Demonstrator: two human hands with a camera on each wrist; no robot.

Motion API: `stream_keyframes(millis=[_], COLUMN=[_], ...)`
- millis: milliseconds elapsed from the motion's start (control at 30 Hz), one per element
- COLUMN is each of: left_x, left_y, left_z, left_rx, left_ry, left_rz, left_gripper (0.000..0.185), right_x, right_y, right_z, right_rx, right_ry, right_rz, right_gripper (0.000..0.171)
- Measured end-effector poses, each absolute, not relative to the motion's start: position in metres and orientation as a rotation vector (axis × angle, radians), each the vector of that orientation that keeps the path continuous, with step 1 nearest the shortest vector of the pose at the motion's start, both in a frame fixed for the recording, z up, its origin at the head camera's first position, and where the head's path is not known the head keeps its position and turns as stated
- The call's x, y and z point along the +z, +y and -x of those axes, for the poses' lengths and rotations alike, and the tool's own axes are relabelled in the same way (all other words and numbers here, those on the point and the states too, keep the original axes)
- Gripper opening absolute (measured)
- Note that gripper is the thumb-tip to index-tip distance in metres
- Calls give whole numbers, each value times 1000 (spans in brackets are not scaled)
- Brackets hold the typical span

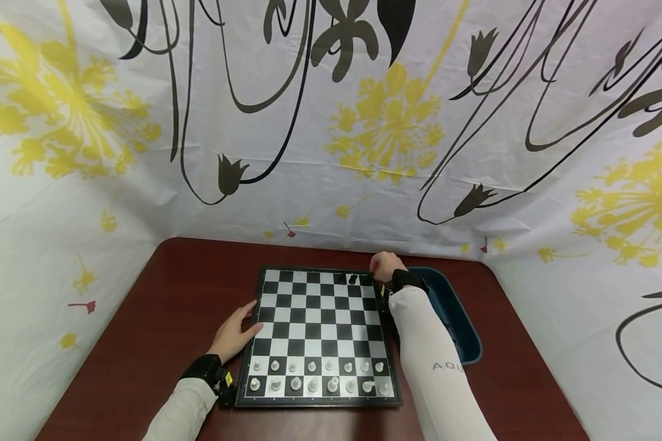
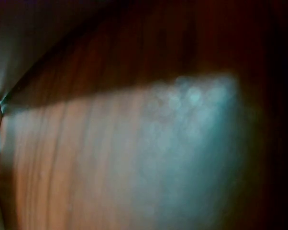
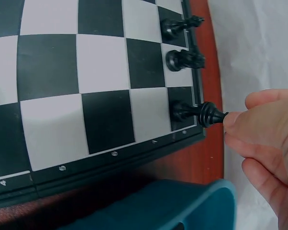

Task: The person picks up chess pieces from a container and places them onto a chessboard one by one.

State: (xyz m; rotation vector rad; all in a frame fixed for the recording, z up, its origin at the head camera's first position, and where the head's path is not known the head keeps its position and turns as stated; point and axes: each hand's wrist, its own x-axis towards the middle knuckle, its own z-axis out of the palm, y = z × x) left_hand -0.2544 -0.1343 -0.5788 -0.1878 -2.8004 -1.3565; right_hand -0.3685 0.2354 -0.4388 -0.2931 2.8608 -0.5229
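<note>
All sixteen white pieces (image 1: 320, 375) stand in the chessboard's (image 1: 319, 334) two near rows, while only three black ones occupy the far row, the right hand's (image 3: 266, 143) fingers pinching a black piece (image 3: 196, 113) on the far-right corner square; left hand (image 1: 236, 334) rests open beside the board on the worktop (image 1: 160, 318).

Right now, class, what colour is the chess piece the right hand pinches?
Black: the chess piece in the right hand shows best in the right wrist view.

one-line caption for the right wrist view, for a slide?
Right hand pinches the top of a black chess piece on the chessboard's corner square, two more black pieces beside it.
</note>
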Motion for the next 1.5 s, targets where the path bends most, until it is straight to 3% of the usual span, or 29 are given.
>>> stream_keyframes(millis=[567, 900, 1500], left_x=[-575, -579, -581], left_y=[-135, -136, -135], left_z=[253, 253, 255], left_rx=[-1351, -1330, -1339], left_ry=[-2808, -2785, -2793], left_rz=[175, 182, 183], left_gripper=[66, 66, 66], right_x=[-456, -485, -460], right_y=[227, 231, 236], right_z=[358, 373, 361], right_rx=[-525, -485, -488], right_ry=[2852, 2853, 2890], right_rz=[323, 271, 282], right_gripper=[15, 17, 5])
